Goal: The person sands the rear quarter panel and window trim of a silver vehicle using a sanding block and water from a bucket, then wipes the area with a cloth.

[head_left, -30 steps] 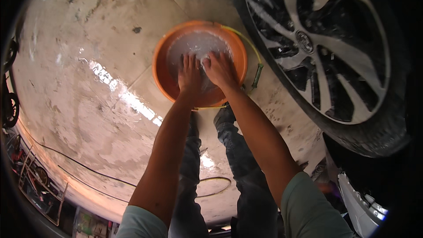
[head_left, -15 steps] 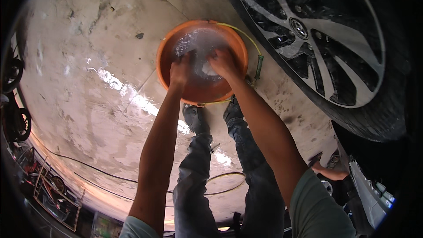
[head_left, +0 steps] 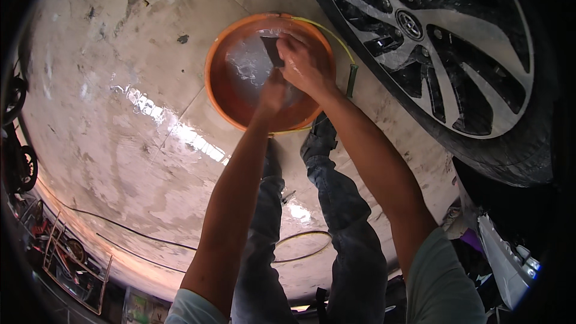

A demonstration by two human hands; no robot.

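My right hand (head_left: 300, 66) is closed round a dark, wet piece that looks like cloth (head_left: 272, 50), raised above the water inside an orange bucket (head_left: 211, 87). Just below it, my left hand (head_left: 273, 91) is closed at the lower end of the same cloth, its fingers partly smeared by motion. Cloudy, foamy water (head_left: 247, 63) fills the bucket's bottom. The bucket's yellow wire handle with a green grip (head_left: 352, 80) hangs over its right side.
A large car wheel (head_left: 414, 30) stands close on the right. My shoe (head_left: 319, 138) is right by the bucket's near side. Thin hoses (head_left: 135, 237) run across the wet concrete floor (head_left: 120, 162). Motorbike parts and a metal frame (head_left: 78, 264) line the far left.
Both hands have come up from the water and drawn together, with the dark cloth now showing between them. The view has shifted slightly.
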